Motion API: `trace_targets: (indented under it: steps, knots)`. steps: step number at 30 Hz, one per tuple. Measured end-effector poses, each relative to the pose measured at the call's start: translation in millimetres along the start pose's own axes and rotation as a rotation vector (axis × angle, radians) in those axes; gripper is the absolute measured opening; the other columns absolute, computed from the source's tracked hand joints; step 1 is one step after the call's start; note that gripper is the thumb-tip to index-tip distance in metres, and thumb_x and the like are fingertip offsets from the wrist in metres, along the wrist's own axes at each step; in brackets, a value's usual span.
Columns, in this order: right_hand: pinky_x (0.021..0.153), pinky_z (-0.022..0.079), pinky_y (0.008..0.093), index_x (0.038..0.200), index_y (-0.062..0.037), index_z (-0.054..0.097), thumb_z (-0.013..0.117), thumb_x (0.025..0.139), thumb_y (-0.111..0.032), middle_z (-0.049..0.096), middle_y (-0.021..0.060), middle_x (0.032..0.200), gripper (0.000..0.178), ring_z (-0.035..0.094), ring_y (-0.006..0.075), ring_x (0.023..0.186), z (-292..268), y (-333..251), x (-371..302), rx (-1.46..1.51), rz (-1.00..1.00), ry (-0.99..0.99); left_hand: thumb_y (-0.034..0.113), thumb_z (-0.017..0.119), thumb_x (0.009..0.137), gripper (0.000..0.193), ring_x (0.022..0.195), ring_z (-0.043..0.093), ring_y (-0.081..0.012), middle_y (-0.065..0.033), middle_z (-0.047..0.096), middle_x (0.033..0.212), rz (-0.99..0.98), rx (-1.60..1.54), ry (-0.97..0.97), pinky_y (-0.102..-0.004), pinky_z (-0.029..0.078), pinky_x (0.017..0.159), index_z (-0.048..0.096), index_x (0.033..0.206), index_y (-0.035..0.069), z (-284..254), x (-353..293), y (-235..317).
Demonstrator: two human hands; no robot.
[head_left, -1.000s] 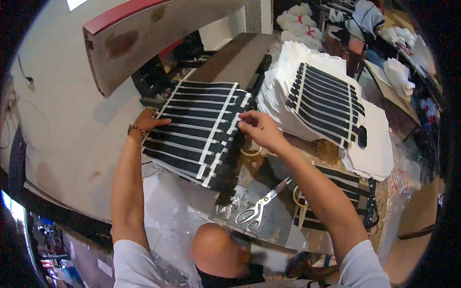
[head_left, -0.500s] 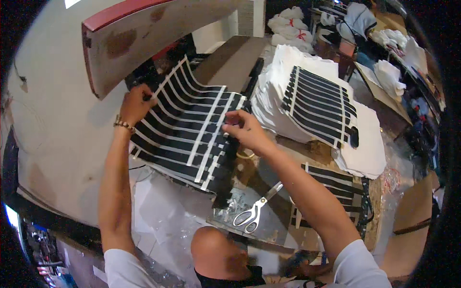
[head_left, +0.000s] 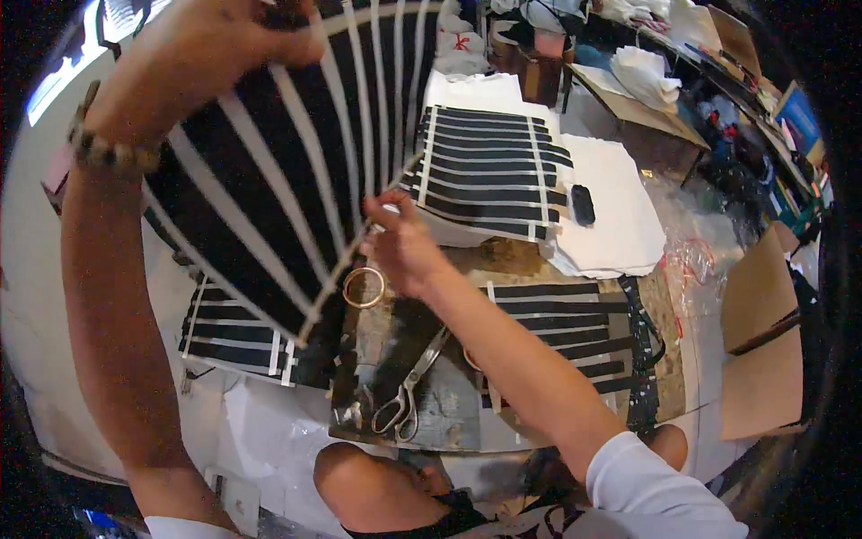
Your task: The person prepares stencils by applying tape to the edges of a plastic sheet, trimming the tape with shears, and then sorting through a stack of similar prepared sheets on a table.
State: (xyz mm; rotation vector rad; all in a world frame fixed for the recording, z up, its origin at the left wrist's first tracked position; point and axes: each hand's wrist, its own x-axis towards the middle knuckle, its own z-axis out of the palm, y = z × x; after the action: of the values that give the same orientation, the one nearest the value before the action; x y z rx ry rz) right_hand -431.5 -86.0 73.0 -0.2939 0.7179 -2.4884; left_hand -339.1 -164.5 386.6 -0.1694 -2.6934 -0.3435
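Note:
A black sheet with pale stripes (head_left: 269, 171) hangs raised and curved in front of me, held at two edges. My left hand (head_left: 211, 54), high at the upper left, is closed on its upper edge; motion blurs the fingers a little. My right hand (head_left: 401, 247) pinches the light-coloured border on the sheet's right side. Just below that hand is a tan ring, like a tape roll (head_left: 364, 288). Metal scissors (head_left: 409, 386) lie on the worn board (head_left: 359, 409) nearer to me. Under the raised sheet, another striped sheet (head_left: 235, 328) shows at the left.
Right of centre, a striped black sheet (head_left: 489, 171) lies on a stack of white sheets (head_left: 611, 207), with a small black oval object (head_left: 583, 206) beside it. One more striped piece (head_left: 566, 337) lies under my right forearm. An open cardboard box (head_left: 761, 332) stands at the far right.
The striped sheet has been lifted off the left-hand pile and tilted up toward me. My left hand rose, and my right hand shifted left along with it. The view has turned rightward.

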Motion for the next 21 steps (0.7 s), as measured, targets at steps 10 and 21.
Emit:
trace_targets:
  steps: [10,21]
  knots:
    - [0.077,0.056,0.0352,0.115,-0.0097,0.047,0.088,0.072,-0.007,0.064,0.0138,0.103,0.059,0.065,0.0235,0.092,-86,-209,15,-0.612,-0.486,0.362,0.025,0.083,0.081,0.03,0.085,0.065,-0.0163,-0.0046,0.071,0.093,-0.077,-0.522,-0.063,-0.0316,0.051,0.079,0.072,0.1,0.005,166,145,-102]
    - [0.106,0.043,0.0481,0.134,-0.0096,0.057,0.08,0.079,-0.042,0.055,0.0256,0.135,0.068,0.05,0.0408,0.128,-172,-252,60,-2.307,-0.898,0.648,0.03,0.076,0.087,0.039,0.087,0.067,-0.018,-0.0105,0.073,0.096,-0.028,-0.093,-0.061,-0.0326,0.054,0.08,0.069,0.111,0.0,163,59,-210]
